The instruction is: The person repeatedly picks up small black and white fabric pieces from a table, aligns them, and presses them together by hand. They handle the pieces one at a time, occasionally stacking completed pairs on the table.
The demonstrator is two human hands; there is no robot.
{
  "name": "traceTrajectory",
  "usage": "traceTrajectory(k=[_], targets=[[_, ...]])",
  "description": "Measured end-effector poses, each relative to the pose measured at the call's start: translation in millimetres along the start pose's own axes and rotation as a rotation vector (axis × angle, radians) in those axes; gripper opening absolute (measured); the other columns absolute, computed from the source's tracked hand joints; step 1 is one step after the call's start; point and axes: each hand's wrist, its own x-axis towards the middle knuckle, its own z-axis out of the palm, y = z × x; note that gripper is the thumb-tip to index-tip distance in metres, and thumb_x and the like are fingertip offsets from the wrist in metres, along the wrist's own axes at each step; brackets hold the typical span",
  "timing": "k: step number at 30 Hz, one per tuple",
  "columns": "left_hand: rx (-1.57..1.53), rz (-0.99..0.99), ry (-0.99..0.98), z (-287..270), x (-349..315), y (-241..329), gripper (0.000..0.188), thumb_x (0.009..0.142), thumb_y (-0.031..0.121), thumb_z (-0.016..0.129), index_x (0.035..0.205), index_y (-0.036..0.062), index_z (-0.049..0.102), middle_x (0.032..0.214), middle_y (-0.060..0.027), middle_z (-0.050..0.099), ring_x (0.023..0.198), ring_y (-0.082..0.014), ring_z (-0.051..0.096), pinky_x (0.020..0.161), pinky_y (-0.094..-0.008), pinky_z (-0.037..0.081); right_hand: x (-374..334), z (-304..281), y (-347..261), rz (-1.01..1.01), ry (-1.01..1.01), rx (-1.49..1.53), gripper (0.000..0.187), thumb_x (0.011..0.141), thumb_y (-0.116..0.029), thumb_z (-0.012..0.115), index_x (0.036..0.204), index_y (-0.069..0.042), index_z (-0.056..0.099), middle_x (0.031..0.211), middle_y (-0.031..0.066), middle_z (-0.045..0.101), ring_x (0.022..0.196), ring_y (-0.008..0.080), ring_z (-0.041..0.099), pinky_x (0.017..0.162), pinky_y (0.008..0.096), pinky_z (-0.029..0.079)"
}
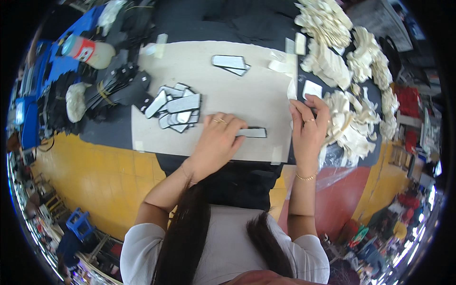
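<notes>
My left hand (219,138) is on the board, fingers bent and closed on the left end of a narrow pale grey patch with a dark edge (255,133). To its right, my right hand (309,130) is raised over the board's right edge, thumb and fingertips pinched around a small cream-white strip (291,89). Left of my left hand lies a loose pile of similar dark-edged patches (183,104). A few more patches (228,61) overlap farther back on the board.
The pale board (266,152) is taped to a dark table. Cream fabric pieces (349,123) are heaped on the right, near a small white square (312,89). Bundled black pieces (121,85) and a bottle with a red label (89,51) stand at the left.
</notes>
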Motion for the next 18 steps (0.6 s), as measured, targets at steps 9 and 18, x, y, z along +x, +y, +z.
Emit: traceTrajectory(k=[9,18], targets=[[-0.163,-0.358,0.445,-69.4,-33.0,-16.2,0.022,0.085,0.016,0.079,0.103,0.0062,0.074,0.097,-0.0069,0.07,0.085,-0.0222,0.063,0.081,-0.0355,0.046,9.5,1.9,-23.7,0.043,-0.22,0.042,0.04,0.082,-0.012,0.079,0.122,-0.011,0.071,0.129,0.0083,0.059,0.102,0.0259,0.058,0.094,0.0391,0.044],[0.1,-0.628,0.317,-99.7,-45.8,-68.4,0.066,0.069,0.025,0.091,0.125,0.0028,0.065,0.11,-0.0134,0.059,0.103,-0.032,0.054,0.091,-0.0386,0.046,39.5,49.5,-81.8,-0.182,-0.554,0.346,0.048,0.085,-0.019,0.077,0.13,-0.008,0.065,0.134,0.0119,0.057,0.121,0.0325,0.055,0.102,0.0391,0.046]])
